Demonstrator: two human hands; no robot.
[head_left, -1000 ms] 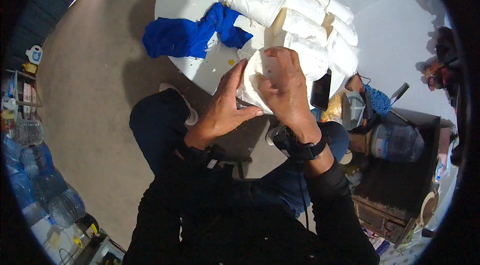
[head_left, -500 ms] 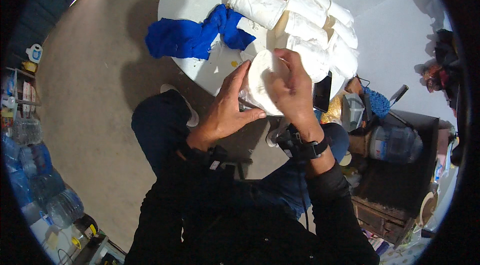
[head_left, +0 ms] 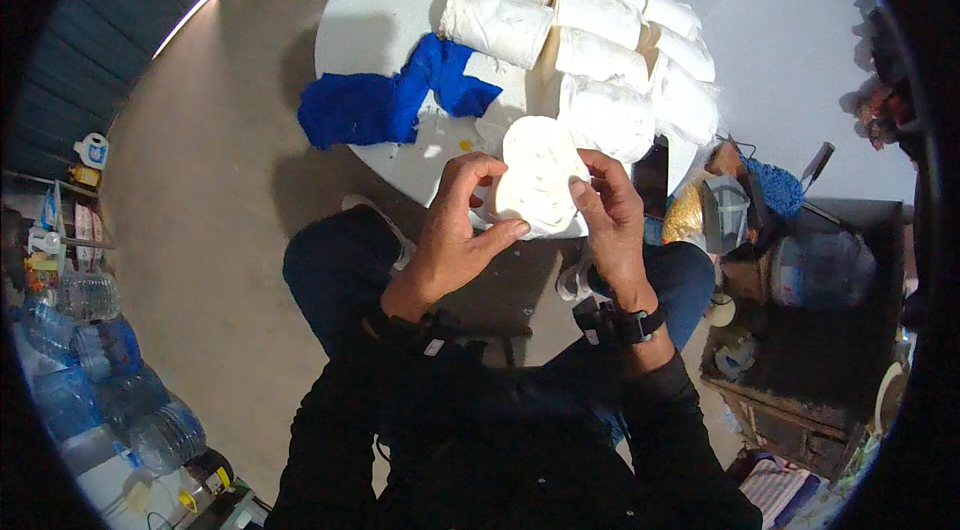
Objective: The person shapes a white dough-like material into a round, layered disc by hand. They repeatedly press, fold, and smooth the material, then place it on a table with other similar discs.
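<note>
Between my two hands is a soft white roll, its round, folded end [head_left: 540, 175] facing up. My left hand [head_left: 462, 230] grips its left side with curved fingers, the thumb pressing low on it. On the other side my right hand [head_left: 612, 215] pinches the roll's right edge between thumb and fingers. Whether the roll rests on the table edge is hidden. Just beyond it, several similar white rolls [head_left: 600, 55] lie side by side in rows on the round white table [head_left: 360, 10]. A crumpled blue cloth [head_left: 350, 110] lies to their left, partly hanging over the rim.
A dark flat object [head_left: 652, 170] lies by the table's right rim. Further right are a blue mop-like bundle [head_left: 775, 185], a large clear water bottle [head_left: 822, 270] and a dark wooden cabinet [head_left: 800, 370]. Several clear plastic bottles [head_left: 130, 395] stand at the left. My knees are below the table.
My right hand has moved from over the roll's end to its right edge, uncovering the folded end. My left hand stays on the left side. The view has shifted slightly.
</note>
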